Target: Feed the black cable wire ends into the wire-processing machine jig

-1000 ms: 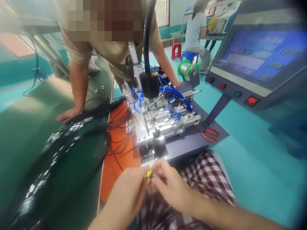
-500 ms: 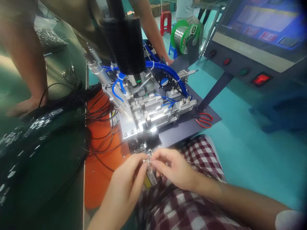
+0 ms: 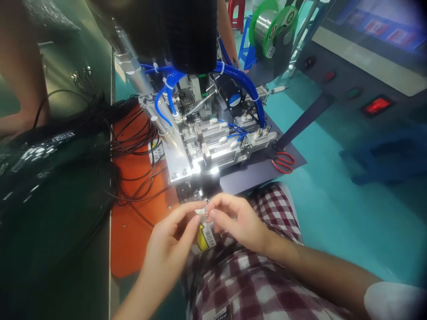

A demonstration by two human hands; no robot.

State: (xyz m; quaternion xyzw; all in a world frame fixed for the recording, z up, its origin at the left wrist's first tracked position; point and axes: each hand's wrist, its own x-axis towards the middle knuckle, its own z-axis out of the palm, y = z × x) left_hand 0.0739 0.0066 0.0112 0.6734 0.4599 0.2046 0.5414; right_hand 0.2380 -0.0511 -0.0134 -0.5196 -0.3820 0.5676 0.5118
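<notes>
My left hand is closed in a pinch, with thin pale wires showing between thumb and forefinger. My right hand is pinched too, its thumb and finger meeting at the free ends of those wires. Both sets of fingertips nearly touch, just in front of the machine with its metal slides and blue air tubes. Under the hands, a label with yellow and white parts is partly covered. What the other end of the wires joins is hidden by my left fingers.
Black cables lie over the orange board at left. Red-handled pliers rest on the machine's base plate. A spool of silvery wire stands behind, a control panel at right. Another person's arm leans on the left table.
The whole view has shifted a little. My hands stay together and the fingertips have parted slightly, with more of the wires showing between them.
</notes>
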